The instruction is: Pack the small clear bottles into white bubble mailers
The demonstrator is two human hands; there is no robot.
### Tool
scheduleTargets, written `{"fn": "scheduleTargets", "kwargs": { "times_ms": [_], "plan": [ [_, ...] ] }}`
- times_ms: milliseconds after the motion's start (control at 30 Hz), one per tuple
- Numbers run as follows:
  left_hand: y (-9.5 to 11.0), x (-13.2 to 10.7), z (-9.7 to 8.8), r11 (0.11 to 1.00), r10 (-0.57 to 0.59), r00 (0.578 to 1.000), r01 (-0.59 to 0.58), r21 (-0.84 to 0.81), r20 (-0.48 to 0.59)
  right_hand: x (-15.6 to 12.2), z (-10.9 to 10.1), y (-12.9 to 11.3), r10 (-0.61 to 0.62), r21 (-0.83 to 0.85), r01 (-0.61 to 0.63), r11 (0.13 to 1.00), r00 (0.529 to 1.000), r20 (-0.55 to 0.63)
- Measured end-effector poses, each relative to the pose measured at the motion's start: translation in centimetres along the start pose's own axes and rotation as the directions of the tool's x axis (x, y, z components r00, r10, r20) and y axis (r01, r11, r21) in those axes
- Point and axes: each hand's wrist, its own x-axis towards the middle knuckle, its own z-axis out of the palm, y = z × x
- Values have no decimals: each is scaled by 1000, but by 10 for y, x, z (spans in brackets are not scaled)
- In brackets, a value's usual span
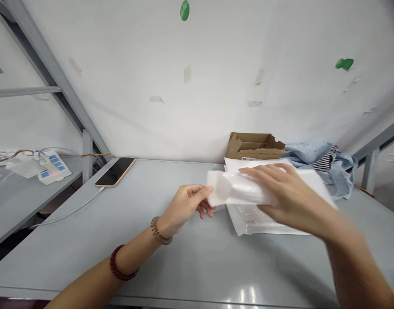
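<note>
Between my hands, above the grey table, is a white, slightly see-through packet point(227, 189) that looks like a plastic or foam sleeve; what it contains, if anything, cannot be made out. My left hand point(192, 199) pinches its left end between thumb and fingers. Over its right end lies my right hand point(280, 189), fingers bent around it and a little blurred. Beneath and behind the right hand rests a stack of white sheets or bags point(242, 221), partly hidden by the hand and forearm.
An open cardboard box point(253, 143) stands against the wall behind the stack. Crumpled light blue cloth point(340, 167) lies at the back right. A phone point(116, 171) with a white cable is at the back left. A power strip point(55, 167) sits on the neighbouring table.
</note>
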Motion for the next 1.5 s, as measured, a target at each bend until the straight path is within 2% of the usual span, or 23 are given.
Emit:
{"fn": "scheduleTargets", "kwargs": {
  "times_ms": [67,100,200,267,333,400,467,633,700,767,867,933,967,1000,1067,1100,1133,1200,1267,1300,1367,1433,1500],
  "plan": [
    [-5,3,-6,976,60,998,-51,210,-34,-11,-3,22,75,58,-77,995,997,34],
    [-10,5,-9,929,94,995,-72,364,-41,-16,-3,31,115,78,-119,990,992,50],
    [-30,8,-10,634,177,984,-140,760,34,-22,4,42,160,145,-188,971,969,186],
    [-43,10,-6,458,190,976,-180,871,102,-19,10,38,145,180,-195,964,955,257],
    [-49,12,-4,388,181,974,-197,900,135,-15,14,31,141,192,-198,961,951,276],
    [-47,13,-6,390,166,974,-207,897,153,-12,16,25,156,189,-211,959,950,271],
    [-35,12,-16,431,153,976,-206,878,154,-11,16,22,175,176,-224,959,951,255],
    [21,-7,-46,623,171,975,-218,751,141,-10,18,19,176,156,-219,963,953,248],
    [38,-16,-47,629,198,965,-259,733,171,-9,19,17,154,158,-195,968,960,235],
    [46,-20,-40,565,241,948,-310,765,206,-7,21,13,130,159,-165,973,969,209],
    [43,-16,-21,348,335,902,-387,854,272,-4,23,8,89,155,-113,981,984,154],
    [38,-8,-9,213,409,851,-441,872,330,-4,23,6,77,146,-94,985,990,116],
    [36,-3,-4,185,456,815,-480,857,358,-4,23,6,82,141,-96,985,991,102],
    [34,0,1,188,515,767,-537,822,383,-4,24,6,95,139,-107,984,991,92],
    [34,5,5,265,654,658,-662,701,374,-4,24,7,137,142,-146,979,988,75],
    [34,7,6,317,716,619,-701,639,323,-5,24,9,156,145,-164,976,986,63],
    [34,9,5,377,757,607,-708,597,243,-5,24,11,173,148,-179,973,984,52],
    [31,14,-1,523,749,662,-613,593,24,-6,23,15,195,148,-197,969,980,29],
    [19,23,-10,639,628,767,-414,648,-129,-7,23,19,212,138,-212,967,977,15],
    [11,28,-14,653,551,821,-315,689,-146,-7,23,21,223,133,-223,966,975,11],
    [-9,40,-20,582,415,907,-205,787,-71,-8,23,24,238,127,-237,963,971,8],
    [-29,48,-21,515,362,932,-204,833,5,-8,24,26,245,129,-245,961,969,14],
    [-43,51,-16,486,355,934,-227,844,47,-8,26,26,242,131,-242,961,970,21]
  ]
}}
